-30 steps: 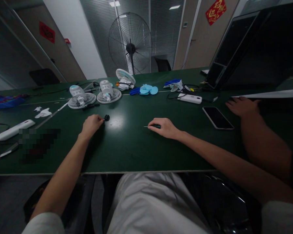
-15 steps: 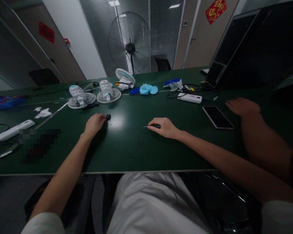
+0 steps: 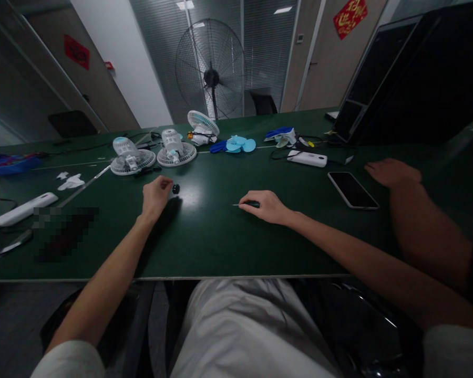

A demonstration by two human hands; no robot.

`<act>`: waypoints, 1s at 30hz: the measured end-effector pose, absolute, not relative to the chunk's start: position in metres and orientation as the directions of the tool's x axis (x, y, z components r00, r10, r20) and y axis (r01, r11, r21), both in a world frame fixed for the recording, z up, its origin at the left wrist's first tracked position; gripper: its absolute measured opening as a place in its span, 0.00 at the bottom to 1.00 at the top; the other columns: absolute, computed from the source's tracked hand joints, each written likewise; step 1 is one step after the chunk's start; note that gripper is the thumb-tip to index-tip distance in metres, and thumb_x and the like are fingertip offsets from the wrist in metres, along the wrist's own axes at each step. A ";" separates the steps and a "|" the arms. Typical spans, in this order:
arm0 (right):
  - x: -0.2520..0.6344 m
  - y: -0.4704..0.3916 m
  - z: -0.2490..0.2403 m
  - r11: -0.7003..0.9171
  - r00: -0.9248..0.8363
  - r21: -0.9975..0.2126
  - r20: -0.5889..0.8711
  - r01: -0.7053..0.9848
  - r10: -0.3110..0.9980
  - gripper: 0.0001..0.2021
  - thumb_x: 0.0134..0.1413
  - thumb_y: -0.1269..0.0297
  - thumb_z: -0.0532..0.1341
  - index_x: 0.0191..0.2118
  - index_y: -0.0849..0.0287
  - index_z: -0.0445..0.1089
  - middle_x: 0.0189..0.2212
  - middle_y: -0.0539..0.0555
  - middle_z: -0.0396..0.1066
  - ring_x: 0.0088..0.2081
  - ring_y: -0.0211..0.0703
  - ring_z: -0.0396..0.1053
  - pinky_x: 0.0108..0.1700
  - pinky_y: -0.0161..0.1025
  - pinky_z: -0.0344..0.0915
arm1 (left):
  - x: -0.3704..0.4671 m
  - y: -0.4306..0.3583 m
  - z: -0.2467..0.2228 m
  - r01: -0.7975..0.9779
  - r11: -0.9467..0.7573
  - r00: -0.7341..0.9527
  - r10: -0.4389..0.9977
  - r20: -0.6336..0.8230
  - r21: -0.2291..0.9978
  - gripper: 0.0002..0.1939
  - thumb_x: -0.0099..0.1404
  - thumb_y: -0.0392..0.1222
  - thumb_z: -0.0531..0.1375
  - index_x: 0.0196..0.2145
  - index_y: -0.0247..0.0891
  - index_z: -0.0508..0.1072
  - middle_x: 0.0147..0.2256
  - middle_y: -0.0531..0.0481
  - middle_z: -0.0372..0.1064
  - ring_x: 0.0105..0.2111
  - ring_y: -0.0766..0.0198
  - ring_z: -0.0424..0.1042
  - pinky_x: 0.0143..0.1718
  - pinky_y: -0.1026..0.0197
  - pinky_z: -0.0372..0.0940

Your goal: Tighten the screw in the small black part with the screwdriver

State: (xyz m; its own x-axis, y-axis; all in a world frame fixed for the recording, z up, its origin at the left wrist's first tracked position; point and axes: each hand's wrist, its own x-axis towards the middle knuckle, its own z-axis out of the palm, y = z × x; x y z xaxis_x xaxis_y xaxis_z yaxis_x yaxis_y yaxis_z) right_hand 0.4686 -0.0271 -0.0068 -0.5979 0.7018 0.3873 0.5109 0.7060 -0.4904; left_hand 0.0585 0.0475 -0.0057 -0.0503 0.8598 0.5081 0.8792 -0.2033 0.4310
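Observation:
My left hand [image 3: 156,198] is held a little above the green table, thumb and fingers drawn together in a pinch. Whatever may be between the fingertips is hidden or too small to name. Just to the right of those fingertips a small black part [image 3: 175,189] sits on the table, apart from the hand as far as I can tell. My right hand [image 3: 266,206] rests on the tabletop, closed around a small screwdriver [image 3: 253,203]. Its handle is dark, and the thin metal shaft points left.
Small white fans [image 3: 176,154] stand at the back left, with light-blue fan blades [image 3: 240,144] beside them. Farther right lie a white power strip [image 3: 307,158] and a phone [image 3: 352,190]. Another person's hand [image 3: 394,172] rests at the right. White scraps [image 3: 71,182] lie left.
My left hand has lifted and drawn back from the small black part, which stays on the table. My right hand and the screwdriver have not moved.

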 end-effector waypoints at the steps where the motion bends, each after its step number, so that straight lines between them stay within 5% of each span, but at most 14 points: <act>1: 0.468 -0.027 -0.007 0.706 -0.599 -0.490 0.387 0.511 0.701 0.14 0.71 0.54 0.60 0.49 0.56 0.78 0.43 0.54 0.79 0.42 0.45 0.76 0.43 0.41 0.67 | 0.063 0.046 -0.006 0.879 -0.213 -0.049 0.850 0.524 0.427 0.10 0.70 0.44 0.60 0.43 0.39 0.79 0.41 0.45 0.81 0.40 0.56 0.79 0.46 0.60 0.70; 16: 0.468 -0.025 -0.010 0.718 -0.602 -0.463 0.398 0.520 0.692 0.13 0.71 0.54 0.60 0.49 0.54 0.79 0.44 0.54 0.79 0.43 0.45 0.76 0.43 0.41 0.67 | 0.078 0.044 -0.010 0.966 -0.239 0.168 0.869 0.466 0.097 0.11 0.72 0.43 0.58 0.46 0.43 0.80 0.48 0.44 0.80 0.48 0.49 0.78 0.51 0.55 0.67; 30: 0.468 -0.027 -0.008 0.714 -0.607 -0.462 0.384 0.526 0.695 0.13 0.71 0.54 0.60 0.49 0.55 0.78 0.43 0.54 0.79 0.42 0.45 0.76 0.43 0.40 0.67 | 0.052 0.054 -0.005 0.913 -0.320 0.200 0.891 0.408 0.251 0.10 0.67 0.39 0.60 0.42 0.43 0.81 0.46 0.46 0.81 0.47 0.53 0.79 0.53 0.57 0.69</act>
